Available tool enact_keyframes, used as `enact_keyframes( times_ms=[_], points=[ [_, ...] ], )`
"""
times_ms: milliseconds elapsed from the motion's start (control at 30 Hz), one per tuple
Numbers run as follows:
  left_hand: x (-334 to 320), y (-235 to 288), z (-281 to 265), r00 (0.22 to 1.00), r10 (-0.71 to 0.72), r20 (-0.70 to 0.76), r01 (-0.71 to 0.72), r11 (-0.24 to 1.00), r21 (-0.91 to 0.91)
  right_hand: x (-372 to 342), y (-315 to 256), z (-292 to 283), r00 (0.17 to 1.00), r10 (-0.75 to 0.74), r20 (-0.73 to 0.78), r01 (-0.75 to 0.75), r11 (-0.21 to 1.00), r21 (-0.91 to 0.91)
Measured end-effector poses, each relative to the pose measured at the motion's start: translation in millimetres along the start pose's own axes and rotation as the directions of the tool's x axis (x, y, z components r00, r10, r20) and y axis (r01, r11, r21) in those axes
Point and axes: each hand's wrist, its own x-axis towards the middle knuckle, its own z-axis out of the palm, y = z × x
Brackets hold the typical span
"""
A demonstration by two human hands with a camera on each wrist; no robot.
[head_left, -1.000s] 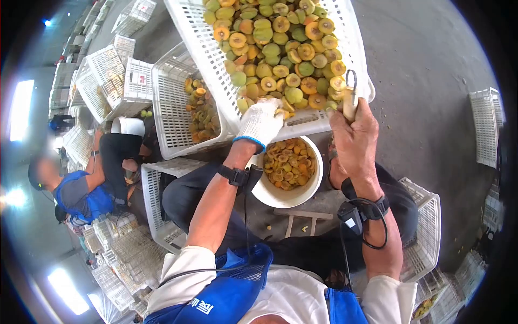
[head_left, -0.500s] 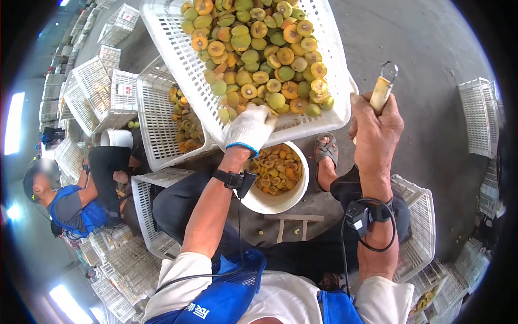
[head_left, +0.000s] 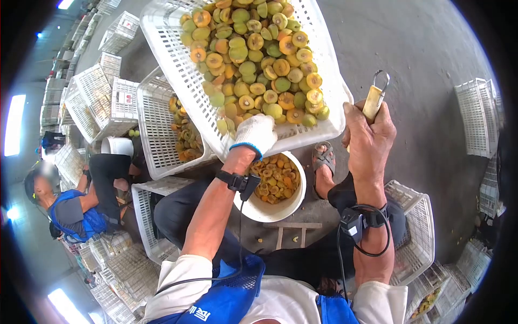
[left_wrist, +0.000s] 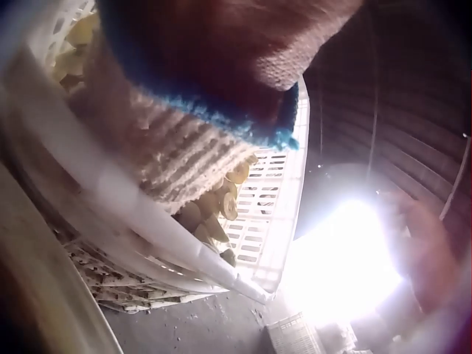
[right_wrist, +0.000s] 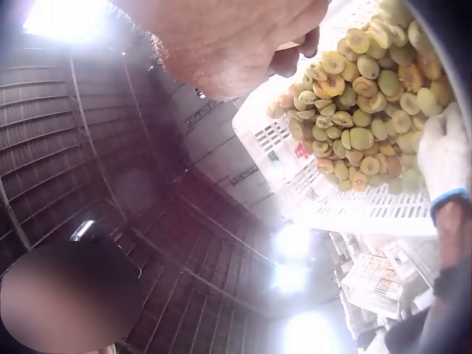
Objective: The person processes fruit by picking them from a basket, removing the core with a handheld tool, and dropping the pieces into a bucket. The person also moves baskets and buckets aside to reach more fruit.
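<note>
A white slatted crate full of halved green and orange stone fruit leans in front of me. My left hand, in a white knitted glove with a blue cuff, reaches over its near edge into the fruit. Its fingertips are hidden, so I cannot tell whether they hold a piece. My bare right hand grips the pale handle of a looped pitting tool, metal loop upward, just right of the crate. The right wrist view shows the glove against the fruit at the crate's edge.
Below the crate, a white bucket of cut fruit stands between the knees. Another crate with fruit is at its left. A small wooden stool lies near my legs. A seated person and stacked crates are farther left.
My right hand has moved from the crate's near right corner out to the right with the tool. The left hand stays at the fruit near the crate's edge, its fingertips now out of sight.
</note>
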Motion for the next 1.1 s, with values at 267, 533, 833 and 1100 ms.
enact_keyframes(
  times_ms=[267, 533, 833, 1100],
  points=[
    [-46.5, -2.4, -65.3, 0.999, 0.044, 0.024, -0.021, 0.791, -0.611, -4.5, -5.4, -1.1, 0.998, 0.06, 0.03, -0.062, 0.996, 0.066],
    [5.6, 0.8, -34.4, 0.987, 0.051, -0.151, -0.059, 0.997, -0.049, -4.3, 9.6, 7.0, 0.999, -0.039, 0.03, 0.039, 0.999, -0.023],
    [29.2, 3.8, 3.9, 0.978, -0.106, -0.181, 0.045, 0.949, -0.312, -8.3, 0.1, 21.7, 0.995, 0.032, 0.097, -0.031, 0.999, -0.014],
    [-56.4, -15.6, -67.0, 0.998, -0.025, -0.053, -0.058, -0.443, -0.894, -35.4, 8.0, 48.7, 0.906, -0.003, 0.423, 0.007, 1.0, -0.007]
  ],
)
